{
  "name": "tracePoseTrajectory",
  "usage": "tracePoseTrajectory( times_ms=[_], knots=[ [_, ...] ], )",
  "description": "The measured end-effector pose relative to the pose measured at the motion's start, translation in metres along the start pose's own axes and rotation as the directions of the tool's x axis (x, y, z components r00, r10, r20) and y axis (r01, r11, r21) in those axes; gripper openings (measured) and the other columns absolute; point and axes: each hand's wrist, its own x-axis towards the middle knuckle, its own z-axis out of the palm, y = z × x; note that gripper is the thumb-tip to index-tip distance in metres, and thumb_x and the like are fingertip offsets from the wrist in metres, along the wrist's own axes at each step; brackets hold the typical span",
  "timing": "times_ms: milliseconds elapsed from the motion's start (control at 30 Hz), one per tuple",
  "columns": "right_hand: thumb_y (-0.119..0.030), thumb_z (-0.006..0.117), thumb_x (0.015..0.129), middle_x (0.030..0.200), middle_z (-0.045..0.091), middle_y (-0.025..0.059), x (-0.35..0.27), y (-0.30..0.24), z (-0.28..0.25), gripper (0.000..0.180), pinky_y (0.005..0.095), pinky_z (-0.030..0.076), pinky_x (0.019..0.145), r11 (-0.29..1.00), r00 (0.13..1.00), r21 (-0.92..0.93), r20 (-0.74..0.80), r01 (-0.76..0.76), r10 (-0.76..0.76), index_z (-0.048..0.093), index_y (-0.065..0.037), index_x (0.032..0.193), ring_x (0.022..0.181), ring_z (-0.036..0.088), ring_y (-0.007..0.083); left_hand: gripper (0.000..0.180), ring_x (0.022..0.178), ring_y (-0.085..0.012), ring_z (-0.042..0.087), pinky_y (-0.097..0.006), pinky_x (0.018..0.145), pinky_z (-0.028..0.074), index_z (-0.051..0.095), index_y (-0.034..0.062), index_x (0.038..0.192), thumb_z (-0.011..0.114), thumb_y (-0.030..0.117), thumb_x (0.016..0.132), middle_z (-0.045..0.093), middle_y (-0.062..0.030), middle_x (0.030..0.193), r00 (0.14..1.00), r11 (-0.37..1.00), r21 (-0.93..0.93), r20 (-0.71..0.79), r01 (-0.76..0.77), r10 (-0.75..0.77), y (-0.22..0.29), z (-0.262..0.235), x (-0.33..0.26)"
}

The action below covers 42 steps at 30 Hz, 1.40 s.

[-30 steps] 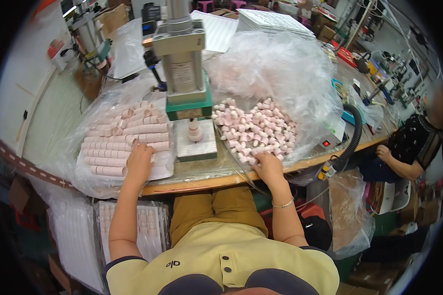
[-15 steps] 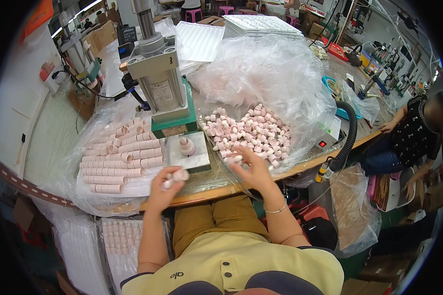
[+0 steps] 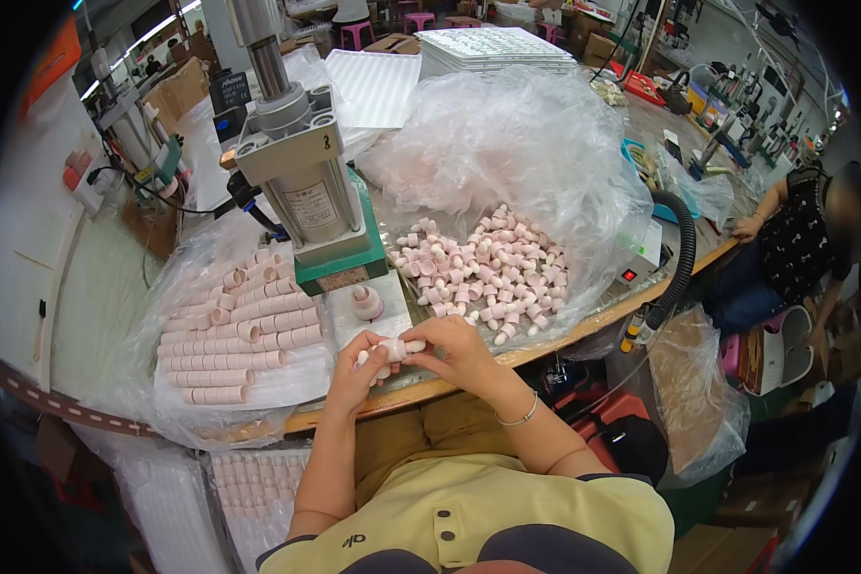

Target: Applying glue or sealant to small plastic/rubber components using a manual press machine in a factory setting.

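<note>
Over the table's front edge my two hands meet. My left hand (image 3: pixel 357 371) is closed round a small pale pink cap (image 3: pixel 390 351), with another white tip (image 3: pixel 362 358) showing among its fingers. My right hand (image 3: pixel 457 352) pinches a white rounded tip (image 3: pixel 414 346) against that cap's right end. Just beyond them, a pink cap (image 3: pixel 366 304) stands upright on the metal block (image 3: pixel 394 298) under a green-based press (image 3: pixel 311 215). To the right lies a heap of loose pink caps with white tips (image 3: pixel 488 263).
Rows of stacked pink caps (image 3: pixel 234 330) lie left of the press on plastic film. Behind the heap is a large crumpled clear bag (image 3: pixel 517 143). A black corrugated hose (image 3: pixel 679 258) curves at the right edge, near another person (image 3: pixel 799 230). Below left sits a filled tray (image 3: pixel 253 483).
My right hand has come left from the heap, and my left hand has moved right to meet it. The cap on the block showed a white tip before; now I see none.
</note>
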Motion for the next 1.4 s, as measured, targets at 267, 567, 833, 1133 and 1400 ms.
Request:
tracePoseTrajectory(
  times_ms=[267,567,833,1133,1400],
  knots=[
    [-0.012,0.074,0.071,0.092,0.066,0.0022,-0.011,-0.009,0.001,0.028,0.0303,0.039,0.067,0.943,0.963,-0.205,-0.012,0.261,-0.269,0.064,-0.009,0.097,0.075,0.06,0.0156,0.026,0.063,-0.0075,0.056,-0.02,0.048,0.04,0.055,0.0062,0.094,0.054,0.032,0.093,0.063,-0.0054,0.077,0.99,0.989,-0.116,0.119,0.093,-0.079,-0.004,-0.005,-0.01],
    [-0.014,0.072,0.073,0.088,0.064,0.002,-0.025,-0.006,-0.003,0.027,0.0315,0.039,0.066,0.938,0.96,-0.227,-0.038,0.262,-0.277,0.062,-0.009,0.097,0.072,0.058,0.0182,0.024,0.066,-0.0066,0.055,-0.02,0.052,0.043,0.054,0.0064,0.097,0.06,0.029,0.09,0.062,-0.0039,0.082,0.991,0.975,-0.191,0.096,0.114,-0.097,-0.006,0.014,-0.02],
    [-0.012,0.078,0.069,0.078,0.065,0.0023,-0.038,-0.006,-0.003,0.028,0.0286,0.041,0.065,0.961,0.968,0.12,0.019,-0.25,0.25,0.067,-0.007,0.093,0.06,0.056,0.0131,0.021,0.074,-0.0026,0.053,-0.017,0.062,0.042,0.055,0.004,0.101,0.066,0.011,0.085,0.061,0.0001,0.089,0.967,0.938,0.24,0.012,-0.25,0.254,-0.002,0.023,-0.025],
    [-0.014,0.08,0.064,0.079,0.065,0.002,-0.026,-0.009,0.001,0.029,0.0292,0.041,0.068,0.979,0.982,-0.124,-0.07,0.164,-0.173,0.068,-0.008,0.09,0.064,0.058,0.0163,0.032,0.061,-0.006,0.053,-0.018,0.051,0.042,0.054,0.005,0.096,0.058,0.036,0.09,0.06,-0.0033,0.079,0.995,0.997,-0.03,0.08,0.066,-0.063,-0.008,0.009,-0.024],
    [-0.02,0.079,0.068,0.065,0.062,0.0052,-0.039,-0.004,0.01,0.019,0.0288,0.042,0.051,0.977,0.979,0.102,-0.066,-0.187,0.194,0.069,-0.007,0.077,0.051,0.054,0.0174,0.017,0.071,-0.0035,0.05,-0.018,0.061,0.041,0.055,0.0049,0.097,0.062,0.018,0.088,0.059,-0.0004,0.086,0.987,0.984,0.087,-0.036,-0.152,0.156,-0.003,0.025,-0.031]
  ],
)
